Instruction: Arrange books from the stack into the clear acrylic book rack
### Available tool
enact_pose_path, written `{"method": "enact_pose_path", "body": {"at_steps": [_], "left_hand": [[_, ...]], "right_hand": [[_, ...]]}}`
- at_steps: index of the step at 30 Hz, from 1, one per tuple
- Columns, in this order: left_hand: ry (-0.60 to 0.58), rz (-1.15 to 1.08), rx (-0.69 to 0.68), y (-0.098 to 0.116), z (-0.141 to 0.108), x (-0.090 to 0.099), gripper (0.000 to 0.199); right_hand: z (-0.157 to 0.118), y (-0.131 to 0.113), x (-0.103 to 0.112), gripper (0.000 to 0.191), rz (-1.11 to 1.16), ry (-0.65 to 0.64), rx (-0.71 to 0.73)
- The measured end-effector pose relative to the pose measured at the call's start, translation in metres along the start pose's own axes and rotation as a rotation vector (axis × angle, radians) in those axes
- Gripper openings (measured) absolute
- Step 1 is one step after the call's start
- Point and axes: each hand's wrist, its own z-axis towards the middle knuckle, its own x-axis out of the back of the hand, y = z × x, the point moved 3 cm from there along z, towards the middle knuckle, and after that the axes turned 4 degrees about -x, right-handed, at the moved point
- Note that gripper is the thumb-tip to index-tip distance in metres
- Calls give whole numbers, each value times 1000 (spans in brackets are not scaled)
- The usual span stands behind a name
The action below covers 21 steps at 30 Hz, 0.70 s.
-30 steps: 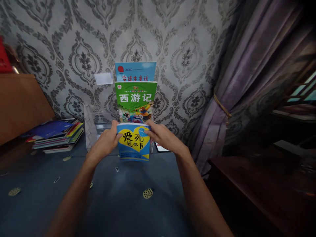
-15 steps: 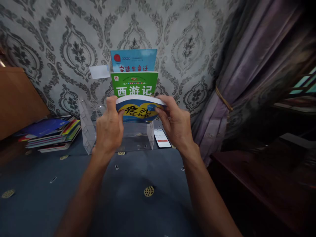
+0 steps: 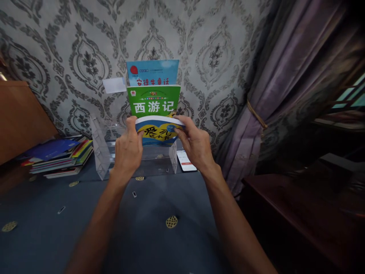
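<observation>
A blue-and-yellow paperback (image 3: 157, 131) is gripped and evenly bowed between the left hand (image 3: 128, 152) and right hand (image 3: 194, 144), its edges pinched by fingers and thumbs, apparently just above the front of a clear acrylic rack (image 3: 99, 150).

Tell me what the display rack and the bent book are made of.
The display rack looks like clear, glossy acrylic or possibly glass, the blue carpet showing through its panels. The bent book seems a paperback with a thin card cover, since it curves.
</observation>
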Motion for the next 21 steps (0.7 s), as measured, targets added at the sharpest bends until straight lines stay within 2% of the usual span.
{"method": "enact_pose_path", "body": {"at_steps": [9,21], "left_hand": [[32,-20,-22,2,1,-2,32],[-35,-21,34,1,2,5,36]], "right_hand": [[1,1,2,33,31,-2,-40],[2,3,2,36,14,-11,-53]]}}
